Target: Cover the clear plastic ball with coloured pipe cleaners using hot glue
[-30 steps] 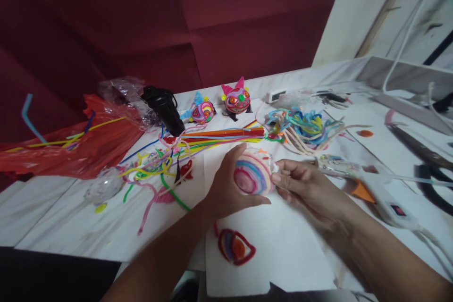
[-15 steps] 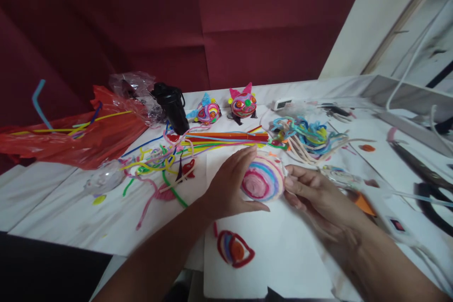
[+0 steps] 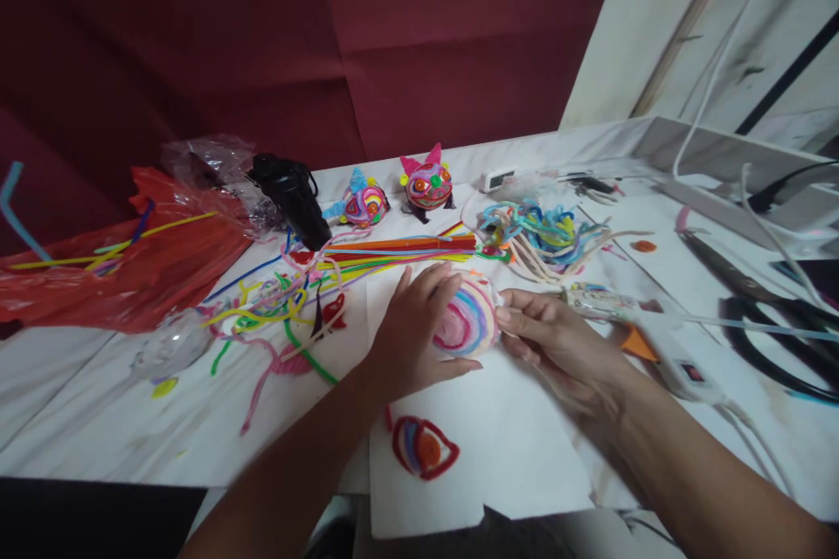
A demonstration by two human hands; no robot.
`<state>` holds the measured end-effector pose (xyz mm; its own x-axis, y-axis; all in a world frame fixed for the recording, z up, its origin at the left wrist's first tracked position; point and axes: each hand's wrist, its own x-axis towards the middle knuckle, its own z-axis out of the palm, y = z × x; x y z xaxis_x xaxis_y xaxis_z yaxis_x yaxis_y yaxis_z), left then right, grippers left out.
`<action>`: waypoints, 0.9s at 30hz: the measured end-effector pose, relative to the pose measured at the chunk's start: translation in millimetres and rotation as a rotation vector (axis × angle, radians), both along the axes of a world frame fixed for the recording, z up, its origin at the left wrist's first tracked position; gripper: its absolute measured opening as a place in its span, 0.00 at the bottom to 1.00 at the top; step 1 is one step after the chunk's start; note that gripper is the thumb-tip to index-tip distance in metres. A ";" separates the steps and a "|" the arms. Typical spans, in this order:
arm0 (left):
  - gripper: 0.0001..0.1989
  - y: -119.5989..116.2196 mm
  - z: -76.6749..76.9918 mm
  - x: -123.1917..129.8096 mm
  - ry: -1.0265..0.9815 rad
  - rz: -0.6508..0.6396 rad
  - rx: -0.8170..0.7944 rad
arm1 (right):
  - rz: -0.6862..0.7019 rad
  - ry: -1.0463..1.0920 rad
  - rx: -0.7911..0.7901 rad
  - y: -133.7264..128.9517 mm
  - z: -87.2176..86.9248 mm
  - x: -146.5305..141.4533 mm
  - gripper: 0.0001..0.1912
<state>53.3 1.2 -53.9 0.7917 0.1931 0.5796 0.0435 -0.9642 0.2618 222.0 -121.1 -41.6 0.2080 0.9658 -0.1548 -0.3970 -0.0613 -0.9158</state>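
Note:
A round ball covered in rings of pink, white, blue and purple pipe cleaner [image 3: 467, 319] is held over a white sheet [image 3: 524, 463]. My left hand [image 3: 416, 323] curves round its left side, thumb below and fingers on top. At the ball's right edge, my right hand [image 3: 541, 327] pinches it between thumb and fingers; a small whitish bit shows there, too unclear to name. Below my hands, an eye shape of red pipe cleaner with an orange button [image 3: 426, 448] lies on the sheet.
Behind lie bundled pipe cleaners [image 3: 406, 247] and a tangled pile [image 3: 544, 231]. Two decorated balls [image 3: 427, 183] and a black bottle [image 3: 292, 201] stand farther back. To the left are a red plastic bag [image 3: 163, 253] and loose pipe cleaners. Large scissors [image 3: 740, 279] and a glue gun [image 3: 603, 301] lie right.
The view has swung a little to the right, so everything sits farther left. Both hands keep their hold on the ball, with hardly any change in grip.

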 end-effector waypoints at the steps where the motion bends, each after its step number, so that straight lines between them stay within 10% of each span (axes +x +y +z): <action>1: 0.52 1.1 0.2 0.4 0.001 -0.031 0.038 | 0.004 0.017 -0.002 0.4 0.3 -0.6 0.19; 27: 0.55 -9.9 -16.9 9.2 -0.056 0.179 -0.265 | 0.054 0.118 -0.046 -1.7 3.1 -3.5 0.17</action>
